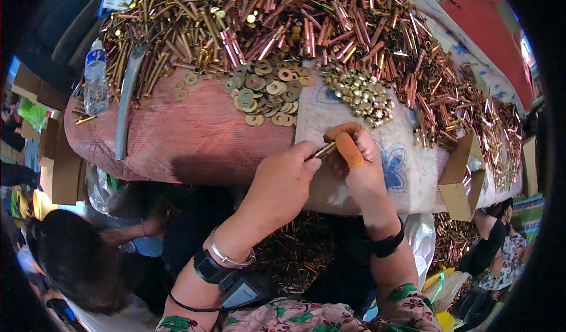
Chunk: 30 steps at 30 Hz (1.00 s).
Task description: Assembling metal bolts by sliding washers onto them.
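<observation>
My left hand pinches a thin metal bolt near the table's front edge. At the bolt's other end, my right hand has its fingers closed around the tip; orange finger covers are on some of its fingers. Whether a small part sits between those fingertips is hidden. Just beyond my hands lies a pile of flat brass-coloured washers. To its right is a heap of shiny nuts. Behind both spreads a large mass of coppery and gold bolts and metal sleeves.
A grey metal bar and a clear plastic bottle lie at the left. An opened cardboard box stands at the right edge. More metal parts are below the table. Other people, including a dark-haired person, sit nearby.
</observation>
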Each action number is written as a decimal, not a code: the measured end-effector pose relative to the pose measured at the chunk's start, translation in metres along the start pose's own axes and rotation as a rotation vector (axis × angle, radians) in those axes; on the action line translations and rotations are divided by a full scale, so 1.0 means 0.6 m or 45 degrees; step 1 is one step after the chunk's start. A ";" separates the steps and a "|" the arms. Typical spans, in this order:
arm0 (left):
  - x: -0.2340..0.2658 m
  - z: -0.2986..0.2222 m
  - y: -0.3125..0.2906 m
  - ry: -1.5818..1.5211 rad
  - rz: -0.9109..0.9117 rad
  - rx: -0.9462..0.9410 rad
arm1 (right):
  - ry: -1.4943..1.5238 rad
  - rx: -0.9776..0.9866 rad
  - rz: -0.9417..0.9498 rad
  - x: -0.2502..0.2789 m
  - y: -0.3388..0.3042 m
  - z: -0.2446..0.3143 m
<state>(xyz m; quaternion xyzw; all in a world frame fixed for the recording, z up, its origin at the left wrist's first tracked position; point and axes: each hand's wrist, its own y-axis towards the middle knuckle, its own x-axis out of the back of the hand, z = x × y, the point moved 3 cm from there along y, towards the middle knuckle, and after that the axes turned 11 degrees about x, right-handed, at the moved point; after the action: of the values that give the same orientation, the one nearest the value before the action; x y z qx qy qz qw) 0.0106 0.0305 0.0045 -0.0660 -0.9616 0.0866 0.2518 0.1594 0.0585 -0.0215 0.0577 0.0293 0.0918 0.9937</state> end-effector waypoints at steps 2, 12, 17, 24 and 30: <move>-0.003 -0.003 0.005 -0.042 0.047 0.020 | 0.113 -0.039 0.005 0.005 0.003 -0.001; -0.011 -0.002 0.000 -0.453 0.332 0.221 | 0.221 0.006 -0.019 0.015 0.007 -0.006; -0.003 -0.003 -0.003 -0.299 0.232 0.178 | 0.113 0.044 -0.001 0.011 0.002 -0.003; 0.004 -0.013 -0.013 -0.139 0.140 0.083 | -0.234 0.362 -0.185 0.031 0.000 0.019; -0.041 -0.014 -0.027 0.097 0.808 -0.017 | -0.878 0.525 -0.549 0.114 -0.004 0.022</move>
<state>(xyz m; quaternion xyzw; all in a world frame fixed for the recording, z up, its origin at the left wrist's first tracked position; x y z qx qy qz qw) 0.0349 0.0117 0.0031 -0.3676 -0.8835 0.1521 0.2475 0.2278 0.0672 -0.0119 0.2740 -0.2742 -0.1496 0.9096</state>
